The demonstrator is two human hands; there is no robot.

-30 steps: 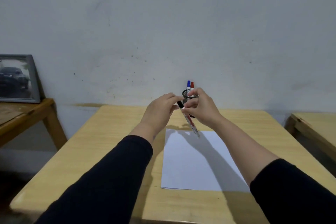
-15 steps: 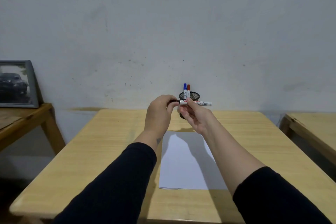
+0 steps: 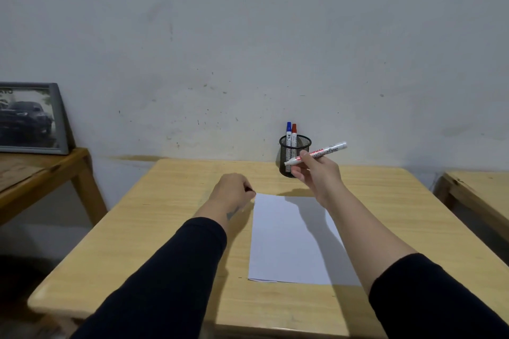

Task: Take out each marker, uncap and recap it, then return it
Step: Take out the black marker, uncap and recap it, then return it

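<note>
My right hand (image 3: 318, 173) holds a white marker (image 3: 327, 151) with red lettering, tilted, in front of the black mesh pen holder (image 3: 301, 146). The marker's cap is off. My left hand (image 3: 231, 192) is lowered near the table, fingers closed around the black cap (image 3: 250, 189), of which only a sliver shows. A blue-capped marker (image 3: 288, 132) and a red-capped marker (image 3: 294, 132) stand upright in the holder at the table's far edge.
A white sheet of paper (image 3: 286, 239) lies on the wooden table (image 3: 154, 228) between my arms. A framed car picture (image 3: 29, 118) leans on a side table at left. Another table's corner (image 3: 473, 190) is at right. The wall is close behind.
The black cap came off the marker. My left hand drew down and left with it, while my right hand shifted right with the uncapped marker.
</note>
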